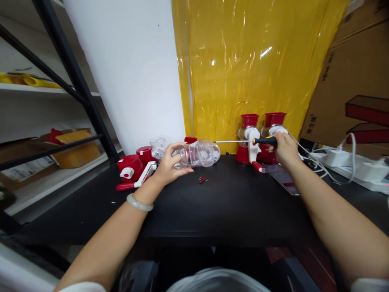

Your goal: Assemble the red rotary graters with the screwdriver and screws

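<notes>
My left hand is closed round a clear plastic housing that lies on its side on the black table. My right hand grips the black and yellow handle of a long screwdriver. Its thin shaft points left, with the tip at the open end of the clear housing. A small red and black part lies on the table just below the housing.
Two upright red and clear machines stand at the back by yellow film. Red and white parts lie at the left. A phone, white power strips and cables sit at the right. Shelving stands left, cardboard boxes right.
</notes>
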Demonstrator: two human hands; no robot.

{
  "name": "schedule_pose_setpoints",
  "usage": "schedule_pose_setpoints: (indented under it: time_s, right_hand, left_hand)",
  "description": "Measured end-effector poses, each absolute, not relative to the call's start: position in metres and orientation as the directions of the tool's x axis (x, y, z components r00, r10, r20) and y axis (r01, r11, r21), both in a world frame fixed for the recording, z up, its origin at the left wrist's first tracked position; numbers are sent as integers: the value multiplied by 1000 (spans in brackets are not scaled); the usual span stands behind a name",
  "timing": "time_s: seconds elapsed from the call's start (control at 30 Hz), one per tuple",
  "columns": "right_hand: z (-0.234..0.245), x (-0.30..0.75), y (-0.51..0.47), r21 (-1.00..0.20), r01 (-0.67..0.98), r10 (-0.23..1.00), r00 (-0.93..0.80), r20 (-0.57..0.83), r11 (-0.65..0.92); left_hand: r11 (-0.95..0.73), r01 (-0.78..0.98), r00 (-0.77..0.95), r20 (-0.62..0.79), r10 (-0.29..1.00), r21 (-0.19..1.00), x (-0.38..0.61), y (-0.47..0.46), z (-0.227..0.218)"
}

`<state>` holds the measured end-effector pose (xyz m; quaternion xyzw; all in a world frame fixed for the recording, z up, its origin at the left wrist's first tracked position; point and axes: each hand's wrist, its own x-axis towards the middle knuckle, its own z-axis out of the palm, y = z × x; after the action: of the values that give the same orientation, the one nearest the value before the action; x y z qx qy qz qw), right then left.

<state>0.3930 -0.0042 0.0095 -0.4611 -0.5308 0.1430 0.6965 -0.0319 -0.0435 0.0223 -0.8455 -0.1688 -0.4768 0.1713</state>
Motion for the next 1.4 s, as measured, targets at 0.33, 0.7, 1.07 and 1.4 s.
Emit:
schedule_pose_setpoints:
  time_s: [0.33,0.7,1.07,1.4]
  right_hand:
    - [-2,354,-24,-575,680,763,36,646,455]
    - [-8,352,-18,-518,734,792,-43,610,439]
    - [-10,351,-18,-390,744,780,-274,563,543]
    - [-11,326,-35,59,890,826,-442,351,451]
  left_hand:
    - [-815,515,330,939,-98,-266,-38,-46,12]
    - [-732,663,297,953,67,-155,-32,-44,12]
    - [-738,289,-235,793,562,609,-26,-21,-2]
    - [-594,-132,-430,494,755,793,-13,-27,7]
